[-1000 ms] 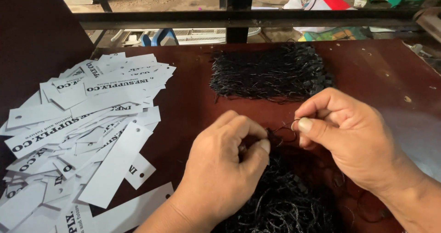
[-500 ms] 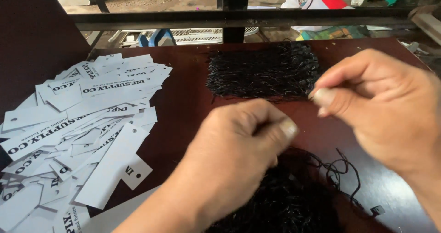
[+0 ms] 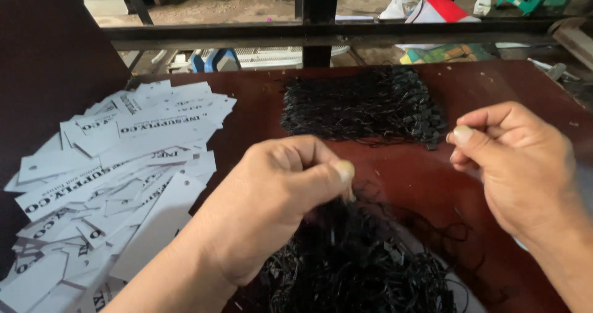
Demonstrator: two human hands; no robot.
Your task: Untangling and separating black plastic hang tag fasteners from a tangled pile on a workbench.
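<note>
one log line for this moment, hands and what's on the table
left hand: pinching near string pile | right hand: pinched, raised | far string bundle | white paper tags left | brown table

A dark red-brown table carried everything. White paper tags lay spread at nine o'clock. A neat bundle of black strings sat at twelve, and a looser heap of black strings lay at six.

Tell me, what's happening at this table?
A person is picking through black strings. The left hand pinches strands above the near heap of strings; the right hand is pinched shut beside it. A neater bundle of strings lies farther back, and white paper tags are spread at the left.
</note>
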